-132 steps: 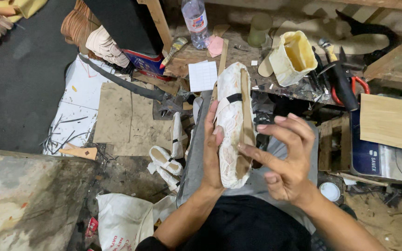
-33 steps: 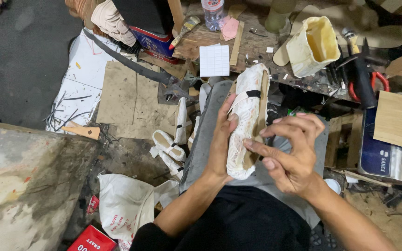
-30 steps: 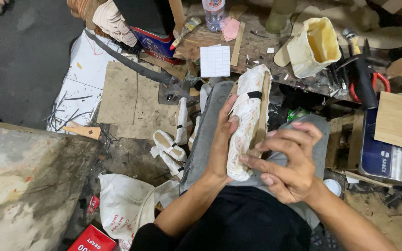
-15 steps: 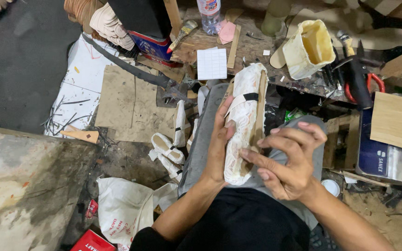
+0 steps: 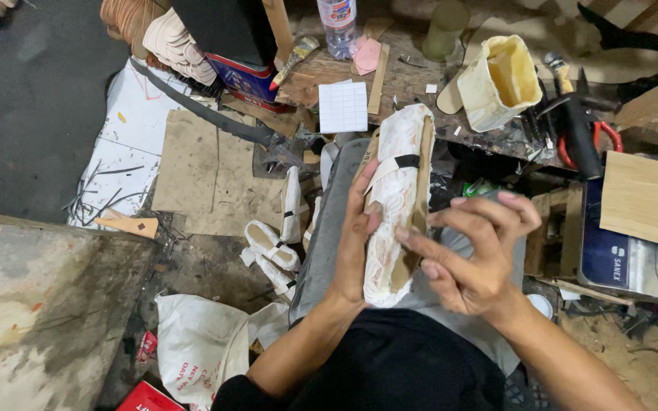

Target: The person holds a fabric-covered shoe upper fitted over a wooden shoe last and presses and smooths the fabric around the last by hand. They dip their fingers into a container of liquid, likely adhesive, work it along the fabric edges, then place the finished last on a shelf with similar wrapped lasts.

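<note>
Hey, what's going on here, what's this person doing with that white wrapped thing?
A seated person holds a long shoe form wrapped in white material, with a tan sole piece along its side, upright over their lap. The left hand grips it from the left side, while the right hand presses its fingers against the lower right edge. Ahead is a cluttered workbench with a cream jug, a plastic bottle and red-handled pliers. More wrapped pieces lie on the floor.

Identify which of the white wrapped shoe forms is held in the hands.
The long one with a black band, gripped by the left hand; the others lie on the floor.
</note>
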{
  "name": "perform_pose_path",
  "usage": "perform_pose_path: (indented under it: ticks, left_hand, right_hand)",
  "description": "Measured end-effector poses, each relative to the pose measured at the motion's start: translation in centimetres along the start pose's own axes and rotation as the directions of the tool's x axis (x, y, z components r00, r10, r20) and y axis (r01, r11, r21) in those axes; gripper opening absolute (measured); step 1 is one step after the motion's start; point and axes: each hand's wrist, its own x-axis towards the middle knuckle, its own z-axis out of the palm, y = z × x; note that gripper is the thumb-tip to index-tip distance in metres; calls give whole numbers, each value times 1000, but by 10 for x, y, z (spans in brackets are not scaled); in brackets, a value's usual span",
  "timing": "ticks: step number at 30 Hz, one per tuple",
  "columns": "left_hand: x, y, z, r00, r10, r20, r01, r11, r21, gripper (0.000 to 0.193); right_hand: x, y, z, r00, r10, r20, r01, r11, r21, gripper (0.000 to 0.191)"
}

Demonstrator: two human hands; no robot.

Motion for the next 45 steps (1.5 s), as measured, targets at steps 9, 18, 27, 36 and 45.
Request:
perform_pose_path:
  ticks: [9,18,27,36,45]
  left_hand:
    - [0,-1,-2,998,32,48,-33,999,23,79]
    - [3,0,-21,918,-241,316,338,891,-302,87]
    - [-12,3,-29,905,-335,263,305,941,149,132]
    - [10,5,-34,945,243,219,-306,894,326,117]
    - [-7,20,-50,914,391,109,-391,775,496,104]
  right_hand:
    - [17,-6,-4,987,160,30,-162,983,80,30]
    - [2,67,41,640,746,-185,-169,372,913,63]
    - [-65,117,58,295,919,262,162,-318,934,89]
    - [-20,74,30,297,869,396,7,-416,909,74]
    - [16,208,38,766,642,-18,-602,727,331,44]
